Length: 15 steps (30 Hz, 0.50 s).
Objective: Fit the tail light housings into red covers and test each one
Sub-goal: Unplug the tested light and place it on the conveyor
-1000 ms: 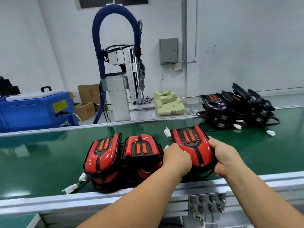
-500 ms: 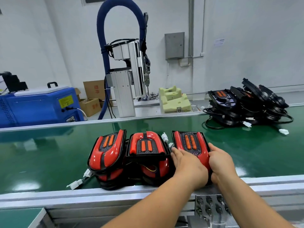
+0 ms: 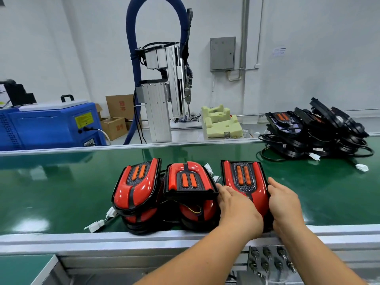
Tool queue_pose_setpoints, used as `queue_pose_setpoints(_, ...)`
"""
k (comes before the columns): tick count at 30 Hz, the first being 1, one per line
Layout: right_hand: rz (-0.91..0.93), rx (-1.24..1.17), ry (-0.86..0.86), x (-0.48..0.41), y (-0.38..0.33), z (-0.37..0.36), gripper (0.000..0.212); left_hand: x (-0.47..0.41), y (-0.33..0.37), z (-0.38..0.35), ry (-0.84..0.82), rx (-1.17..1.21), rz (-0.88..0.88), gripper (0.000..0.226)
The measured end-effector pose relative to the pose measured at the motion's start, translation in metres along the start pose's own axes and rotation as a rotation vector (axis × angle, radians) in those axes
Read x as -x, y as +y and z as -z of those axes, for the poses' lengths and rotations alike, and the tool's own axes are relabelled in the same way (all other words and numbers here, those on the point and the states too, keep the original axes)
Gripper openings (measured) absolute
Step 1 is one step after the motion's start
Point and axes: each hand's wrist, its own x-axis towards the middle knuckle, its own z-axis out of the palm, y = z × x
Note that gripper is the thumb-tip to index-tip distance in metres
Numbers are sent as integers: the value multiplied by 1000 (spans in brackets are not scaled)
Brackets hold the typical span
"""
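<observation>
Here, in the head view, the work sits on the near edge of the green table (image 3: 61,192). Three red-covered units stand in a row there. The left tail light (image 3: 135,186) and the middle tail light (image 3: 189,179) lean on further red units stacked beneath them, with white connectors (image 3: 95,226) trailing out at the left. The third tail light (image 3: 244,179) lies at the right end of the row, face up, between the two hands.

The left hand (image 3: 234,204) lies over its near left corner, fingers nearly straight and pressing against the left edge, so that grip is loose and flat rather than wrapped. The right hand (image 3: 285,204) clasps the right edge, thumb on top and fingers turned round the side; its grip is closed on the cover.

As to progress, several housings look already fitted into covers, and this one appears to be getting seated or set down. A sizeable heap of black housings (image 3: 316,130) waits at the far right of the table without covers, so much of the job remains. None of the lights glows, and the socket panel (image 3: 269,262) below the table has nothing plugged in, so I cannot tell whether any has been tested.
</observation>
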Motion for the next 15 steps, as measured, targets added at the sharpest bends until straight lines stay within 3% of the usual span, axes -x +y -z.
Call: queue_pose_setpoints(15, 26, 8, 70, 0, -1, 9, 37, 32, 0, 9, -98, -124, -146, 93)
